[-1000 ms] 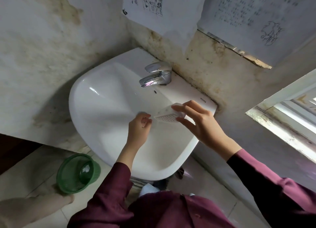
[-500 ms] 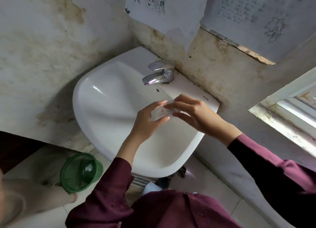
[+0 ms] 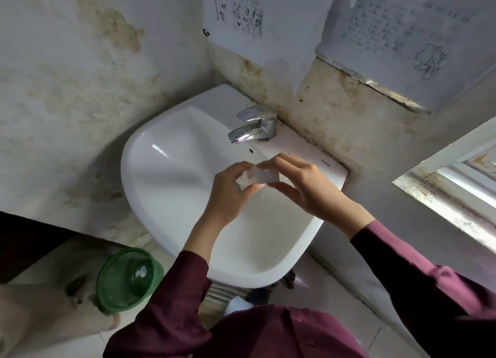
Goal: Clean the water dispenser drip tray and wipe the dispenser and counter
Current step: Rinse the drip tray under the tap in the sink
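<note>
"TOTO" on the sink (image 3: 326, 162) rim; wall papers (image 3: 402, 22) illegible

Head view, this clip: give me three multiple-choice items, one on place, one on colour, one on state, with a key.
1. Where is the drip tray?
A. on the floor
B. held over the sink
C. on the window ledge

2. What colour is the basket on the floor?
A. green
B. red
C. blue

3. What grips the tray?
A. left hand only
B. right hand only
C. both hands

Key: 1 B, it sits above the basin below the faucet. 2 A, its mesh is green. 3 C, the left hand and right hand each pinch an end.
</note>
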Demonstrator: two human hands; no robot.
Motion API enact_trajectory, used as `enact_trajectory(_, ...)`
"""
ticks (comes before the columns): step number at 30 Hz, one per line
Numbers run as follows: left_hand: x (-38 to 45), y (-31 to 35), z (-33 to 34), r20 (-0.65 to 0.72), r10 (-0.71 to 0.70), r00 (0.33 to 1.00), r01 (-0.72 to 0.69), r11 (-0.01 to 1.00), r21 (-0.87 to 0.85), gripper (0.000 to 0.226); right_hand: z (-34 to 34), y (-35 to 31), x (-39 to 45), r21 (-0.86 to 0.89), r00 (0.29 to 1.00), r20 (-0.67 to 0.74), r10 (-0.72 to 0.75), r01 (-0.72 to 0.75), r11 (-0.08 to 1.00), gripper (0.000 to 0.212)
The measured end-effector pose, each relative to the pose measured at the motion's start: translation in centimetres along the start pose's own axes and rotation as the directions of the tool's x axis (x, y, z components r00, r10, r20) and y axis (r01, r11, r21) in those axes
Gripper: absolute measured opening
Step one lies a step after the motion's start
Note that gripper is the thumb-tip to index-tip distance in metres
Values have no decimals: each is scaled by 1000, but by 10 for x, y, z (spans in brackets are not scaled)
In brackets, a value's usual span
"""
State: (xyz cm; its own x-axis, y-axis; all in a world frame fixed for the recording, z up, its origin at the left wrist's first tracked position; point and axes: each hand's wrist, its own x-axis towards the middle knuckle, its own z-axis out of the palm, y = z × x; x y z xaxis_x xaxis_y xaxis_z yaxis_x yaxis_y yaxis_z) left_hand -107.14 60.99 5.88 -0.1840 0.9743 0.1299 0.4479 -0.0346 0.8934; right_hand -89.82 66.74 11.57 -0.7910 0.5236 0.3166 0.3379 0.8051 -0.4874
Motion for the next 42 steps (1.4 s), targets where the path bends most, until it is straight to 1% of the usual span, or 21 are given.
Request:
enact_trajectory(4, -4, -15, 4, -23, -173, 985, 174, 985, 8, 18, 12, 8, 4, 119, 992, 41, 115, -119, 986, 38)
enact_trajectory(6, -4, -29, 1, -114, -272, 956, 265, 961, -74, 26, 19, 13, 15, 270, 956, 29, 292, -289, 918, 41)
enact_trajectory(7, -3, -36, -3, -154, -323, 934, 307, 944, -117, 28, 23, 18, 25, 407, 905, 24, 424, -396, 823, 39)
enact_trajectory(8, -1, -42, -8, -182, -372, 910, 346, 925, -159, 31, 27, 23, 37, 567, 830, 44, 556, -479, 670, 37)
enact_trajectory(9, 1, -48, -12, -196, -415, 889, 376, 903, -208, 36, 30, 30, 50, 712, 740, 107, 664, -523, 468, 34)
enact_trajectory(10, 3, -54, -16, -194, -451, 871, 397, 880, -261, 43, 31, 34, 63, 821, 654, 202, 729, -519, 238, 30)
enact_trajectory(12, 10, -65, -22, -173, -513, 841, 433, 829, -355, 53, 33, 41, 90, 898, 549, 391, 739, -405, -174, 14)
enact_trajectory(13, 12, -67, -21, -157, -535, 830, 444, 805, -393, 52, 32, 42, 98, 897, 516, 432, 740, -335, -289, 13)
enact_trajectory(14, 18, -72, -25, -157, -557, 816, 455, 785, -421, 47, 35, 45, 112, 888, 498, 458, 736, -290, -357, 16)
enact_trajectory(16, 25, -77, -23, -137, -573, 808, 465, 763, -449, 43, 36, 47, 122, 896, 481, 443, 757, -201, -396, 19)
enact_trajectory(19, 37, -83, -21, -129, -577, 807, 480, 767, -426, 64, 40, 53, 132, 894, 465, 437, 770, -125, -431, 16)
enact_trajectory(21, 42, -90, -17, -109, -593, 798, 507, 757, -412, 69, 41, 55, 132, 896, 465, 433, 772, -132, -424, 16)
enact_trajectory(24, 49, -96, -11, -64, -607, 792, 526, 732, -433, 49, 40, 57, 134, 896, 462, 429, 777, -108, -431, 16)
enact_trajectory(27, 51, -99, -9, -60, -612, 788, 530, 726, -438, 31, 30, 53, 134, 884, 489, 421, 764, -33, -466, 21)
enact_trajectory(31, 53, -105, -7, -44, -608, 793, 528, 721, -448, 29, 22, 51, 133, 870, 514, 411, 753, 26, -493, 24)
enact_trajectory(33, 55, -106, -7, -31, -607, 794, 533, 720, -445, 31, 24, 53, 126, 880, 552, 420, 720, -54, -472, 34)
enact_trajectory(35, 59, -109, -6, -11, -606, 795, 542, 718, -436, 30, 33, 56, 109, 863, 582, 492, 647, -227, -452, 44)
enact_trajectory(36, 61, -110, -5, -5, -612, 791, 553, 717, -424, 28, 41, 58, 99, 834, 559, 550, 621, -333, -440, 44)
enact_trajectory(38, 65, -113, -1, 2, -637, 771, 584, 705, -402, 26, 62, 61, 84, 746, 461, 657, 597, -516, -422, 39)
enact_trajectory(40, 67, -115, 3, 27, -650, 759, 608, 695, -383, 24, 81, 61, 86, 717, 435, 671, 600, -587, -376, 32)
enact_trajectory(42, 67, -118, 5, 65, -648, 759, 624, 695, -356, 23, 96, 60, 103, 765, 476, 615, 629, -553, -329, 27)
